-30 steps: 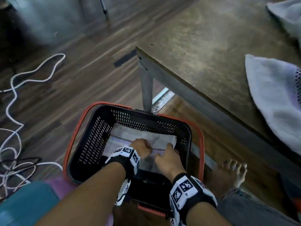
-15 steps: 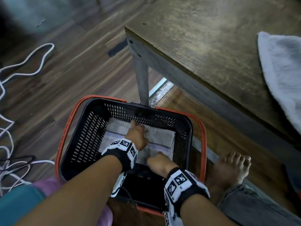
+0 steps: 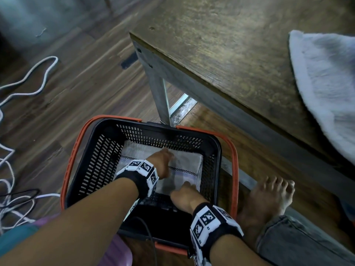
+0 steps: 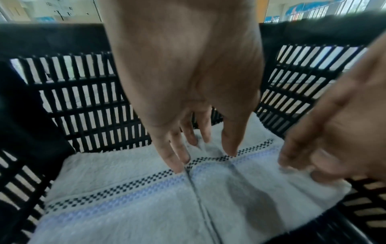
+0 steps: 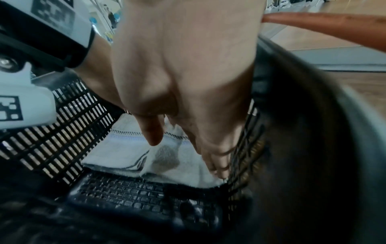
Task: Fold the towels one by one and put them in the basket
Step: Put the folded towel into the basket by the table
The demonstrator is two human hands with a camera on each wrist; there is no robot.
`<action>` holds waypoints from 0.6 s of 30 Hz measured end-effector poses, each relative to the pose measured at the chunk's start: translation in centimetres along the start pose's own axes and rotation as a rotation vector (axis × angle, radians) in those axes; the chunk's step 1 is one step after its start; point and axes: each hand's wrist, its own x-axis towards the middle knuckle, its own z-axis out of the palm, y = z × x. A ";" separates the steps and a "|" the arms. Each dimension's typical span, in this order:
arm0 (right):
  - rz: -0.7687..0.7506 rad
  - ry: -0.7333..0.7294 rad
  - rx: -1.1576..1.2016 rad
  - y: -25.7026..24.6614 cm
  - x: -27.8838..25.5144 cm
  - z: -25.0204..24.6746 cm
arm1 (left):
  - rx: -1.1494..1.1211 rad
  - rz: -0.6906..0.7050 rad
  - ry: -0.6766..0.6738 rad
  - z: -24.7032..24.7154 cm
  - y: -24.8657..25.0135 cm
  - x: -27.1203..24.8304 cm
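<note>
A: The folded towel (image 3: 178,166) is touched by both hands inside the basket (image 3: 96,162). The left hand (image 4: 188,92) is spread loose, its fingertips (image 4: 175,165) laid on the checkered band and nothing clasped. The right hand (image 5: 188,92) is lowered at the towel's near right corner with its fingers only loosely bent; no pinch of cloth can be made out, so it is judged released.

B: How would it be expected to handle?

A: Soft, limp and light. It is best taken at opposite folded edges together, or the layers may be spilled open.

B: And its look?

A: Pale terry cloth, crossed by a black-and-white checkered band beside a lilac stripe. It is laid flat against the far wall of the basket floor. Another pale towel (image 3: 326,89) is draped on the table (image 3: 221,54) beyond.
</note>
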 end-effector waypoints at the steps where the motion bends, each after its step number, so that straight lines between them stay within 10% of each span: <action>1: -0.012 0.030 0.025 -0.1 -0.1 -0.2 | 0.004 0.000 -0.029 0.4 0.0 0.0; 7: -0.111 0.218 0.075 -1.8 -0.1 -2.0 | -0.056 -0.054 0.138 0.2 0.2 -0.3; 12: -0.086 0.199 0.152 -3.0 0.9 -3.2 | 0.126 -0.150 -0.229 1.5 0.3 -1.4; 18: -0.061 0.185 0.159 -3.2 0.4 -4.8 | -0.060 -0.151 -0.183 1.8 -0.7 -2.2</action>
